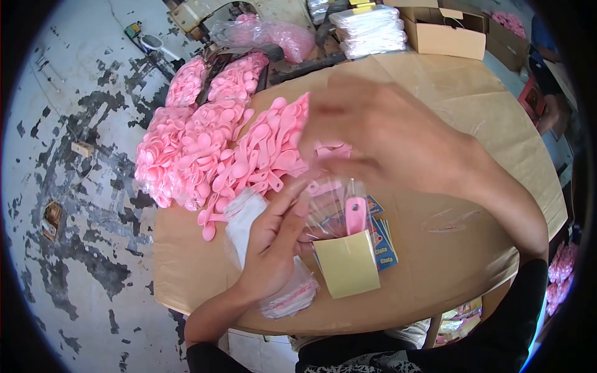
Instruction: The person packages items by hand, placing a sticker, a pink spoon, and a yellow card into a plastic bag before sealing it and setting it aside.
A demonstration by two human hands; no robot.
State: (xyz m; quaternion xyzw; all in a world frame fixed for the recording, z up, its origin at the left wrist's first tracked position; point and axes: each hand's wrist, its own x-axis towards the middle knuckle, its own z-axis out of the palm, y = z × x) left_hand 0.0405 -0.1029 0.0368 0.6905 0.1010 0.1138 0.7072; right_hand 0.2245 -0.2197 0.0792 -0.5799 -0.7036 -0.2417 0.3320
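My left hand (277, 239) is closed on a clear plastic bag (326, 214), its fingers pinching the bag's side. A pale yellow card (347, 264) and a pink handle (356, 216) with a dark spot near its end show at the bag. Above the bag, my right hand (385, 133) is smeared by motion, beside the heap of pink spoons (267, 146); its fingers cannot be made out clearly. Under my left hand lies a stack of clear bags (292, 295). Blue printed cards (385, 248) lie partly hidden behind the yellow card.
Plastic bags full of pink spoons (186, 140) line the table's left edge. At the back stand a stack of packed clear plastic (368, 31) and an open cardboard box (444, 34). Brown paper (460, 248) covers the table. Another person's arm (550, 112) shows at far right.
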